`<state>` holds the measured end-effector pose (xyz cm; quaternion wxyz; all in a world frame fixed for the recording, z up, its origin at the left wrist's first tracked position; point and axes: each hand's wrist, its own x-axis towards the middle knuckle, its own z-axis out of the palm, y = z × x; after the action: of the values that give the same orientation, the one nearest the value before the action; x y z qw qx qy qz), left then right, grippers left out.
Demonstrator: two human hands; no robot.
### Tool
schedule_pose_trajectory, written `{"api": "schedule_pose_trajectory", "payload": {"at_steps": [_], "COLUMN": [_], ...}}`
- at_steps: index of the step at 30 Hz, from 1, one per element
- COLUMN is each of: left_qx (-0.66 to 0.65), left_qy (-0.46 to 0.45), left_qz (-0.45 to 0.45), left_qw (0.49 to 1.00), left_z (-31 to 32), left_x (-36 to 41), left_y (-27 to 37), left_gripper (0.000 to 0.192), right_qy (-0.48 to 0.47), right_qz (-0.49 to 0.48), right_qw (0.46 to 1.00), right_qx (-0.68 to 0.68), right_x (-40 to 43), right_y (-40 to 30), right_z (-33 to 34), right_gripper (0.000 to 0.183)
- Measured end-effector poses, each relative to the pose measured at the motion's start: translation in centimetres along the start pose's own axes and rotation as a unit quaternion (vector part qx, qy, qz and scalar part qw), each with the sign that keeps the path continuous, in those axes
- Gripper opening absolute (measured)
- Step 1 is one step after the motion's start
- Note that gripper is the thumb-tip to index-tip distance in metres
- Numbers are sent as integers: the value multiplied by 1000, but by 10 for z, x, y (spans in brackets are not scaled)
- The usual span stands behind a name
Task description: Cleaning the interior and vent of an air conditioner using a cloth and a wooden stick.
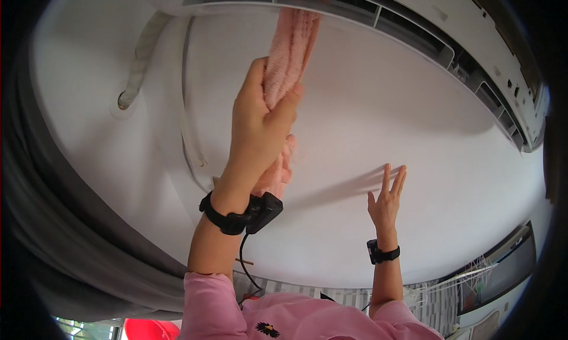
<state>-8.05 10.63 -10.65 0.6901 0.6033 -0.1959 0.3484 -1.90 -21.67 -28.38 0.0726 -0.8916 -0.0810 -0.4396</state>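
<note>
My left hand (266, 113) grips a fluffy pink cloth (288, 56) that is bunched lengthwise. The upper end of the cloth reaches into the air outlet (328, 2) of a white wall-mounted air conditioner (448, 16), where dark plastic partly hides it. Its loose lower end (275, 175) hangs below my palm, beside the wrist. Lower right, my right hand (385, 207) is spread against the white wall (337, 127), fingers pointing up and holding nothing. Black strapped devices sit on both wrists.
A wrapped pipe (142, 60) enters a wall hole at left, with a cable and a pale hose (188, 131) hanging nearby. Dark curtains (88, 251) line the left side. Low down are a red basin (151, 329) and, at right, a white rack with hangers (466, 275).
</note>
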Motion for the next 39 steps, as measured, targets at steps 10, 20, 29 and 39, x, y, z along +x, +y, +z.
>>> {"api": "schedule_pose_trajectory", "payload": {"at_steps": [10,20,29,39], "left_qx": [-62,-92,-313,-403], "left_qy": [6,-17,-34,115], "left_qz": [-6,32,17,109], "left_qw": [998,995,949,901], "left_z": [7,28,27,100], "left_x": [-15,52,57,42], "left_y": [7,12,-6,-33], "left_gripper": [21,29,36,35], "right_qy": [-5,-10,-10,-36], "right_qz": [16,7,0,-8], "right_qw": [1000,1000,1000,999], "right_qx": [14,29,20,-3], "right_x": [-1,-1,-1,3], "right_y": [-3,-4,-4,-1], "right_z": [0,-3,0,-9], "right_gripper": [106,104,104,104]}}
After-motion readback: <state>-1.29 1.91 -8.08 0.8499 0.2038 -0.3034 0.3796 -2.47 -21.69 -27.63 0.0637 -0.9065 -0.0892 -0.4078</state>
